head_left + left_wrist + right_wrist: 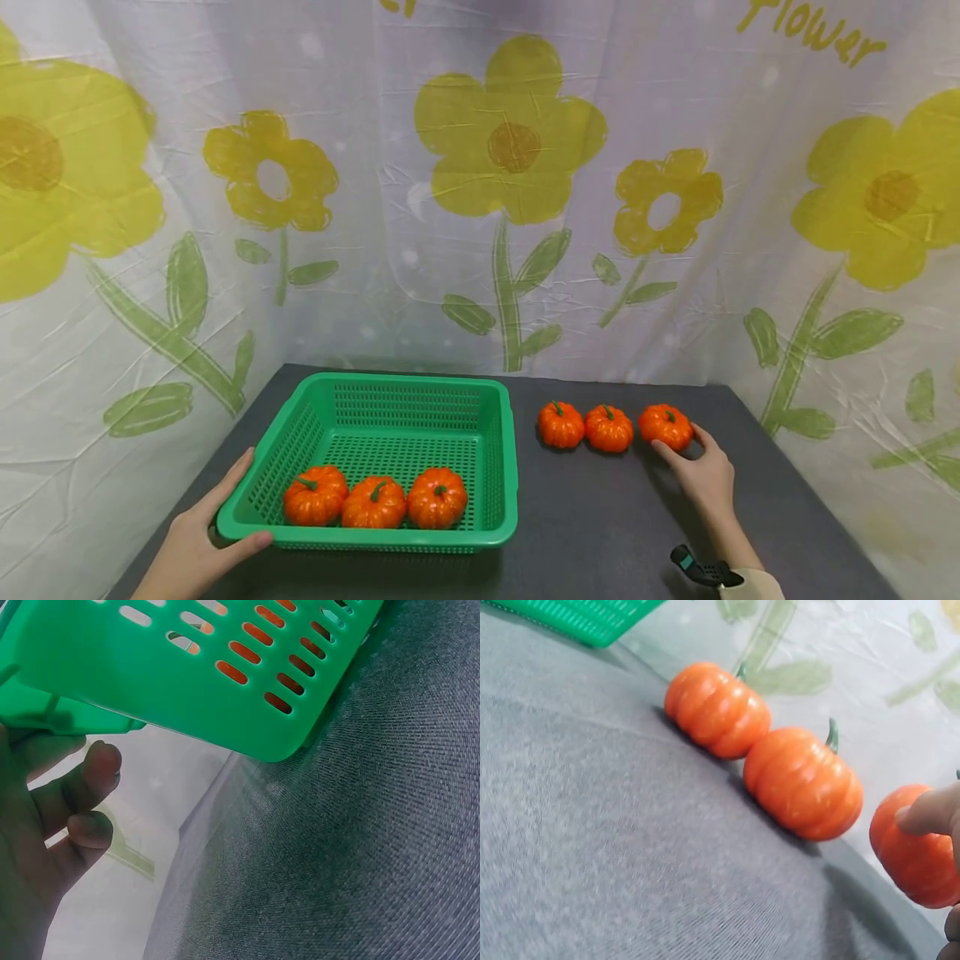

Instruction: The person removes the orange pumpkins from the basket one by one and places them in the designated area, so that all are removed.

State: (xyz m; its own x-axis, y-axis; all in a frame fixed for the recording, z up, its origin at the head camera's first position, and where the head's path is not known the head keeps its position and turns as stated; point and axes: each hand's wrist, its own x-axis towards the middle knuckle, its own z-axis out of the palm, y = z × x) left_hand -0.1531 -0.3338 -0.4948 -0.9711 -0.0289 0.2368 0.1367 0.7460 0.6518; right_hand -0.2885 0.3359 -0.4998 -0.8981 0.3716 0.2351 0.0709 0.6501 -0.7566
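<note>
Three small orange pumpkins sit along the near side inside a green basket (495, 533): a left one (315, 497), a middle one (374, 503) and a right one (437, 498). My left hand (197, 537) holds the basket's rim at its near left corner, thumb along the front edge. To the right of the basket, two more pumpkins (561, 425) (802, 784) stand side by side on the table. Just right of these, my right hand (703, 477) grips another pumpkin (666, 427) between thumb and fingers. The right wrist view cuts off part of that pumpkin (913, 851).
A dark grey cloth-covered table (585, 525) carries everything. White curtains (360, 292) printed with yellow flowers rise at the table's back and both sides. A dark band (705, 569) is around my right wrist.
</note>
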